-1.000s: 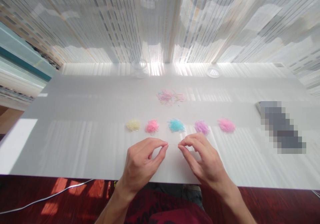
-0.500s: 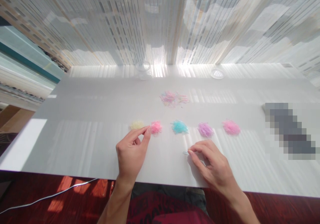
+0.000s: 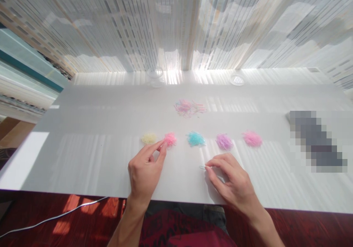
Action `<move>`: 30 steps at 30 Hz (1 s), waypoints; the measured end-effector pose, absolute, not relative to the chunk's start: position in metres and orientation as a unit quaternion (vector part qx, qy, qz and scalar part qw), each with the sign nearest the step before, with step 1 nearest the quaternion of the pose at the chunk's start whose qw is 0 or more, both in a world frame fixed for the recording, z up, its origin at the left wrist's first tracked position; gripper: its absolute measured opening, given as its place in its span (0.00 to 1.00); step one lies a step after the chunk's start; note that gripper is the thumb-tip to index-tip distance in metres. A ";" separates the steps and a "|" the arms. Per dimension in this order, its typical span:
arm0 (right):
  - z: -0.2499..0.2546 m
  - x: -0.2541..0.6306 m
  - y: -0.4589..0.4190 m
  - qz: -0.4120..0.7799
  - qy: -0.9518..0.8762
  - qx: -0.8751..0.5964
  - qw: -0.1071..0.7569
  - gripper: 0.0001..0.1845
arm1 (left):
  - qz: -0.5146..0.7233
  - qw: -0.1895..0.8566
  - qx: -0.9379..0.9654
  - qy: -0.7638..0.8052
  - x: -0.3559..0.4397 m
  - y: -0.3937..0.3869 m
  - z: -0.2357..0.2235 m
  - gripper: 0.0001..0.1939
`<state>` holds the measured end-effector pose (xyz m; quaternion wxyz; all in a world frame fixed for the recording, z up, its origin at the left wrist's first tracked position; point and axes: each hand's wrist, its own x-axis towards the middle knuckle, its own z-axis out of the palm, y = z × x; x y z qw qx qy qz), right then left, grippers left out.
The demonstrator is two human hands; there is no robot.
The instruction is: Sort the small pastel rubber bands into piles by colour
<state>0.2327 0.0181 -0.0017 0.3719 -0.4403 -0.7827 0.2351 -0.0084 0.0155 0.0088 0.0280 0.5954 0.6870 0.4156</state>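
My left hand (image 3: 147, 166) is closed in a pinch at the near left edge of a coral-pink pile of small rubber bands (image 3: 170, 139); whatever lies between its fingertips is too small to make out. Between thumb and forefinger, my right hand (image 3: 230, 177) grips a thin pale bluish rubber band (image 3: 202, 167), its loop sticking out to the left just above the table. Sorted by colour in a row are a yellow pile (image 3: 148, 138), a turquoise pile (image 3: 196, 139), a purple pile (image 3: 224, 142) and a light pink pile (image 3: 252, 139). Behind them lies a mixed-colour pile (image 3: 188, 108).
Everything rests on a white table (image 3: 91, 158). Toward its back edge stand a clear container (image 3: 156, 78) and a clear round lid (image 3: 237, 80). A blurred-out dark object (image 3: 317, 140) lies at the right. A white cable (image 3: 63, 214) runs across the red floor.
Both hands stay in nearly the same places, still pinching. The whole scene has shifted slightly left as the view moved, and the bluish band's loop shows a little more clearly.
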 end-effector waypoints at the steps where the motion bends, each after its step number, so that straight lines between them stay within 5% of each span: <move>1: -0.002 0.233 0.018 0.232 -0.786 -0.439 0.368 0.05 | 0.415 0.026 0.594 0.689 -0.009 0.014 0.008 0.07; 9: 0.001 0.240 0.005 0.228 -0.805 -0.453 0.309 0.15 | 0.423 0.003 0.608 0.672 -0.013 0.004 0.010 0.06; 16: 0.003 0.235 0.005 0.222 -0.798 -0.481 0.288 0.05 | 0.365 0.113 0.714 0.586 0.011 -0.010 0.005 0.07; 30: 0.015 0.212 -0.002 0.238 -0.811 -0.444 0.297 0.06 | 0.376 0.191 0.764 0.489 0.013 -0.012 0.003 0.06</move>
